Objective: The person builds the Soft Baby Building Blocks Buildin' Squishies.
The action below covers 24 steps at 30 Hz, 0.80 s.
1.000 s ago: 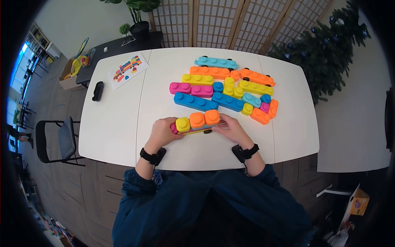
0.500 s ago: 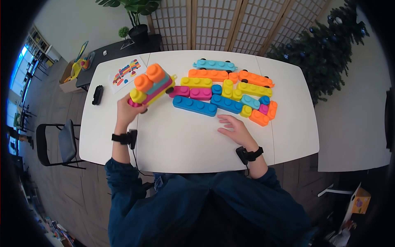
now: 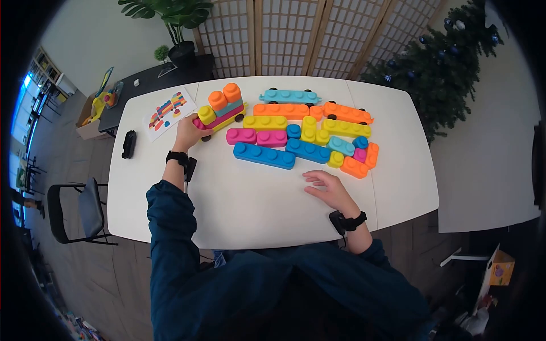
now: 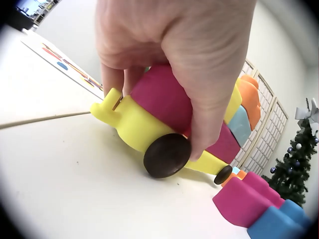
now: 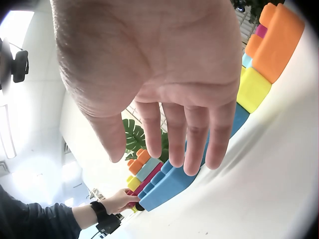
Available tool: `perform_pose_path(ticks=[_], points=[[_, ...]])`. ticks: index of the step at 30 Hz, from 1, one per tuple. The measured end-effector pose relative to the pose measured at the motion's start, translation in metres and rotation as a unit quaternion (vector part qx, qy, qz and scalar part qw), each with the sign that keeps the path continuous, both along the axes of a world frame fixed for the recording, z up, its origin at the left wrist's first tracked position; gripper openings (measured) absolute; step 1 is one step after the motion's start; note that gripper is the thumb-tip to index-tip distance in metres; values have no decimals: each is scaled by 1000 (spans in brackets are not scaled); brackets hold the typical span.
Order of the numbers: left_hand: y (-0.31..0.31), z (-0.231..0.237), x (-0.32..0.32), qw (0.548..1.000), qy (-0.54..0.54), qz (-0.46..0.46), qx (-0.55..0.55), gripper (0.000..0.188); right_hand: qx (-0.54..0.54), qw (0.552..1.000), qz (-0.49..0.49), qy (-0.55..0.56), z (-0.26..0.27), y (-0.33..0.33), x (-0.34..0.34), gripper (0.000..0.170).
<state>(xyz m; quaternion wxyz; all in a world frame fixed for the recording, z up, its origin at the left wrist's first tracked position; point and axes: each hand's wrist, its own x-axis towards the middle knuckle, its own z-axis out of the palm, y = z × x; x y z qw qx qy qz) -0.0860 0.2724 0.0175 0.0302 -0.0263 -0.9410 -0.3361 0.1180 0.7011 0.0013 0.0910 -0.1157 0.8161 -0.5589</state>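
In the head view, a brick wagon (image 3: 229,108) is placed toward the far left part of the white desk (image 3: 256,216), just beside the printed sheet (image 3: 154,126). Its near end is gripped by the left hand (image 3: 190,134). The right hand (image 3: 333,192) is held near the long blue bricks (image 3: 263,155), its fingers extended and loosely parted. Two loose magenta bricks (image 3: 272,138) are laid behind the blue ones. A light blue wheeled base (image 3: 291,96) and orange wheeled bases (image 3: 348,112) are lined up farther back, and a black object (image 3: 129,144) is seen near the left edge of the desk.

In the left wrist view, a magenta brick (image 4: 164,97) is pinched by the left hand, with the thumb pressed to its near side and fingers reached round its far side. The magenta brick is seated on a yellow wheeled base (image 4: 139,127) with dark wheels (image 4: 167,155); whether these are touching the desk cannot be told.

In the right wrist view, the palm of the right hand is shown, the fingers straight and slightly spread. Beyond it, the wagon is seen in the left hand's grip, past the blue bricks.
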Motion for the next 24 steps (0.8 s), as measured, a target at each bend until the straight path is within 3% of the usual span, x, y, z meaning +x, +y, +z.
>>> perform_pose_path(ticks=[18,24], points=[[9,0,8,1000,-4,2,6,57,12,997,-28,68,51,19,-18,38],[9,7,17,998,6,-30,54,73,57,989,-31,132,108,36,-42,39]])
